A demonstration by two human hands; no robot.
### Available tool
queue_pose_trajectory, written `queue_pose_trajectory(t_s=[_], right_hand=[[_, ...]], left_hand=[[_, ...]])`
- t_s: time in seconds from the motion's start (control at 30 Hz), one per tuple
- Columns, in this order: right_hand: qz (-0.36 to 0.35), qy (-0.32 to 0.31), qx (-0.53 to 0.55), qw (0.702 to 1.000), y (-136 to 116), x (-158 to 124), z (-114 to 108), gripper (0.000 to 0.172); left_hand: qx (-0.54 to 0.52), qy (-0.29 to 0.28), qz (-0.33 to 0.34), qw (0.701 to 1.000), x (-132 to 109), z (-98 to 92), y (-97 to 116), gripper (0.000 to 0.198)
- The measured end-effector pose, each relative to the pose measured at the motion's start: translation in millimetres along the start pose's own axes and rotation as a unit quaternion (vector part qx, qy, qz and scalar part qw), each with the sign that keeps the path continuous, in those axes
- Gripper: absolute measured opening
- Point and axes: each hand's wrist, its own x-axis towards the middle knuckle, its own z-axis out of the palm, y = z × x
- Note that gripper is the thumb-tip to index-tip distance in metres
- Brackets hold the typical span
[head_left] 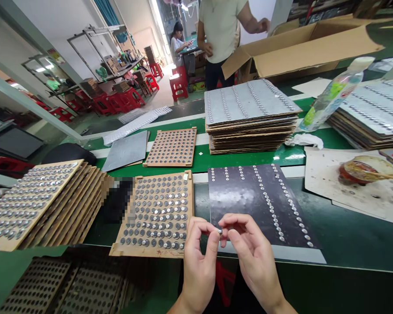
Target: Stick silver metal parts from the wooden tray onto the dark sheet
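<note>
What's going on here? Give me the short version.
The person's left hand and right hand pinch a small metal piece between their fingertips, next to a dark board. To the left lies a wooden tray holding round metal discs. Another person stands across the bench beside an open cardboard box.

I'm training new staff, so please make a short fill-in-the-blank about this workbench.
1. The left hand and right hand pinch a small ____ piece.
2. The board left of the hands is made of ____.
3. The sheet right of the hands is ____.
4. A person stands beside an open cardboard ____.

metal; wood; black; box
</note>
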Motion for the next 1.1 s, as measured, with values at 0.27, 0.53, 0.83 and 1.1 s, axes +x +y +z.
queue_pose_trajectory(t_s=[0.27, 0.53, 0.83, 1.1], right_hand=[[0.164, -0.041, 0.121, 0.978, -2, 10, -1, 0.034], [0.114, 0.006, -0.112, 0.987, 22, 33, -28, 0.046], [-0.001, -0.018, -0.419, 0.908, 43, 70, -48, 0.025], [-0.012, 0.010, -0.635, 0.773, 40, 116, -76, 0.017]], left_hand=[[-0.010, -0.036, -0.025, 0.999, 0, -0.3, 2, 0.034], [0.300, 0.084, -0.100, 0.945, 50, -62.4, -24, 0.027], [0.459, 0.154, -0.128, 0.866, 76, -105.1, -47, 0.017], [0.499, 0.169, -0.113, 0.842, 73, -103.4, -48, 0.013]])
